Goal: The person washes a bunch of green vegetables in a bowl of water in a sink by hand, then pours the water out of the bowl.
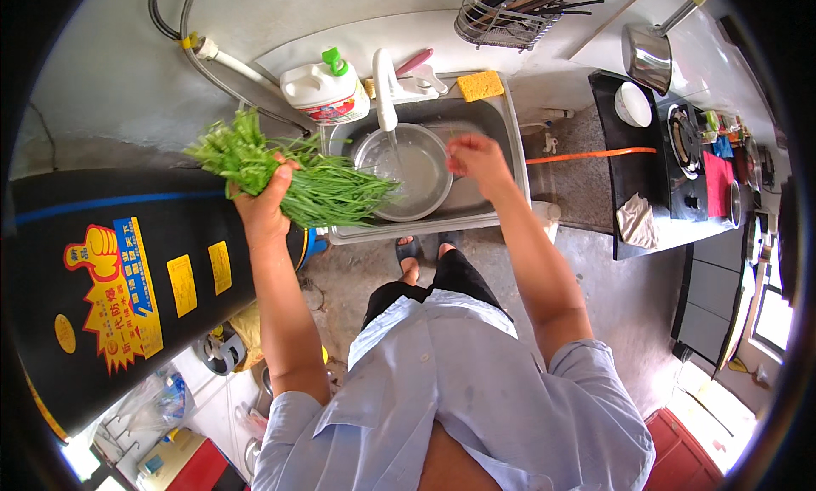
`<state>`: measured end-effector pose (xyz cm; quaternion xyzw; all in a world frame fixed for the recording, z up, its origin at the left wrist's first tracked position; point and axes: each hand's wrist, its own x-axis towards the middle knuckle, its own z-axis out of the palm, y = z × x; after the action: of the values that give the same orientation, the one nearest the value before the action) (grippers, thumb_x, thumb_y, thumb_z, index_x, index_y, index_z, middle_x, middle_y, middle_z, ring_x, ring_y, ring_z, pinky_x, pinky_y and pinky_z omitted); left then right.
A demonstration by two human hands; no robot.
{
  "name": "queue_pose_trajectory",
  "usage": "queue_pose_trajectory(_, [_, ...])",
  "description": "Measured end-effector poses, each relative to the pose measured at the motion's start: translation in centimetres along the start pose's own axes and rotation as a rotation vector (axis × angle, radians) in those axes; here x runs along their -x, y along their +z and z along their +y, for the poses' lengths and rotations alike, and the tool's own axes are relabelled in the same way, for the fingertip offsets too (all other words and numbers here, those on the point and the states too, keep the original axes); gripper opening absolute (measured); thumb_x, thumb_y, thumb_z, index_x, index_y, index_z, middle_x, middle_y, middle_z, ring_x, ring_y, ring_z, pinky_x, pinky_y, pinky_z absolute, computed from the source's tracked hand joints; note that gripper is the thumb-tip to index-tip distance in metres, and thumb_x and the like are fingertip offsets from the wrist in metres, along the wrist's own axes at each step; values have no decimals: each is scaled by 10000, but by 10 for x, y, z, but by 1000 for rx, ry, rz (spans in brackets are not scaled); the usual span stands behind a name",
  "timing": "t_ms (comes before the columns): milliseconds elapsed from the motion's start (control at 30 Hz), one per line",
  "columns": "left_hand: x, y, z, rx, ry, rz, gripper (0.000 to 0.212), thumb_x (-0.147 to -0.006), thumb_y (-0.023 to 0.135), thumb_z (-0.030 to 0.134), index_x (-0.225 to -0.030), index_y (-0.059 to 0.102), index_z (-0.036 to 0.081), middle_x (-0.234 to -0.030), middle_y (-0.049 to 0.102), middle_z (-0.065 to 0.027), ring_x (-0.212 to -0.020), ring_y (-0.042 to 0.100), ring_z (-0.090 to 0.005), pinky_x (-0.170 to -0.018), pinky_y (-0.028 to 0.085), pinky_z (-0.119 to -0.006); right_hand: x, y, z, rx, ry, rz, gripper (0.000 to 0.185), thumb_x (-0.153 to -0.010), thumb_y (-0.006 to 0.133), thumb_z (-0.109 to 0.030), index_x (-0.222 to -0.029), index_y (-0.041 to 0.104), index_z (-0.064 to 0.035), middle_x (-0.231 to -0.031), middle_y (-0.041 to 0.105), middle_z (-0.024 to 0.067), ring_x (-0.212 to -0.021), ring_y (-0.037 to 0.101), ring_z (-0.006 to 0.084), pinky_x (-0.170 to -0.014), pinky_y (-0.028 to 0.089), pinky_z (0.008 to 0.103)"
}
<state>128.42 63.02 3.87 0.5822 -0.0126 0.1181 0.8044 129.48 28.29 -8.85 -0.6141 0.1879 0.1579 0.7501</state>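
My left hand (271, 195) grips a thick bunch of long, thin green leaf vegetables (338, 191) by its middle. The pale stem ends point up and left, and the leaf tips hang over the left rim of a stainless steel sink (468, 217). Inside the sink sits a round metal basin (440, 195) with water in it. Water runs into it from a white faucet (385, 96). My right hand (478, 163) hovers over the sink's right half, fingers curled and blurred; whether something small is between them is unclear.
Behind the sink stand a white jug with a green cap (325, 89) and a yellow sponge (480, 86). A chopstick rack (503, 19) hangs above. A large black tank (159, 268) fills the left. To the right, a gas stove (685, 140), a white bowl (633, 104) and an orange hose (586, 154).
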Motion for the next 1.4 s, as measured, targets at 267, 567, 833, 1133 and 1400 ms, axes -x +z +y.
queue_pose_trajectory(267, [25, -8, 48, 22, 181, 240, 475, -774, 658, -67, -1210, 508, 47, -999, 618, -100, -869, 608, -241, -845, 507, -494, -61, 4, 146, 82, 652, 147, 295, -826, 654, -70, -1095, 595, 35, -977, 648, 146, -831, 656, 294, -655, 596, 433])
queue_pose_trajectory(567, [90, -35, 112, -39, 166, 325, 292, -827, 653, 53, -1094, 537, 42, -973, 590, -108, -949, 573, -251, -931, 468, -440, -53, 10, 124, -78, 604, -28, 280, -794, 564, 51, -1074, 558, 58, -944, 626, 212, -802, 657, 382, -635, 603, 519])
queue_pose_trajectory(833, [126, -63, 119, 82, 172, 370, 282, -846, 669, 93, -1100, 549, 76, -1002, 596, -98, -1010, 566, -239, -952, 455, -419, -62, -14, 77, 319, 546, 57, 462, -788, 532, 46, -1245, 472, 21, -1095, 612, 255, -884, 668, 388, -741, 587, 528])
queue_pose_trajectory(1133, [160, -78, 120, 25, 228, 450, 275, -839, 676, 75, -1087, 560, 53, -1003, 590, -93, -980, 566, -237, -931, 462, -408, -71, 0, -21, 1703, -873, 26, 682, -768, 533, 9, -1426, 356, -2, -1507, 304, 195, -1417, 259, 350, -1152, 268, 412])
queue_pose_trajectory(1400, [202, -84, 140, -65, 329, 592, 256, -825, 677, 34, -1061, 576, 40, -971, 614, -99, -913, 606, -233, -866, 522, -409, -56, -22, 83, 815, 229, 30, 495, -842, 607, -136, -1300, 487, 5, -1242, 565, 196, -1094, 586, 357, -883, 518, 481])
